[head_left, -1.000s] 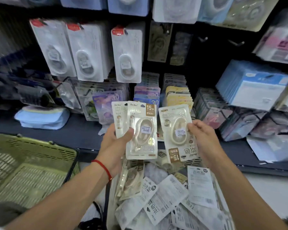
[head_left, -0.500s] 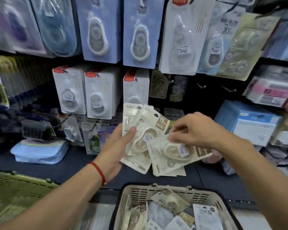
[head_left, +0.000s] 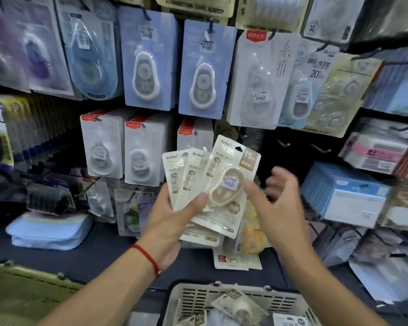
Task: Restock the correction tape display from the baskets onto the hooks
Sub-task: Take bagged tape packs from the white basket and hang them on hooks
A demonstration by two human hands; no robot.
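Observation:
My left hand [head_left: 172,222] grips a fanned stack of beige correction tape packs [head_left: 222,182], thumb across the front pack, held up in front of the display wall. My right hand [head_left: 276,203] hovers just right of the stack with fingers spread and loose, holding nothing; it is motion-blurred. Two bare hooks [head_left: 284,143] jut from the dark panel just above and right of the packs. Below, a white basket [head_left: 222,300] holds more packs of the same kind.
Blue and white correction tape packs [head_left: 205,69] hang in rows above. A green basket [head_left: 21,295] sits at the lower left. Blue boxes [head_left: 349,196] are stacked at the right, and a light blue pouch [head_left: 50,231] lies on the dark shelf [head_left: 99,252].
My right hand added its pack to the stack in my left hand and let go, drawing back to the right. The view tilted upward toward the hooks.

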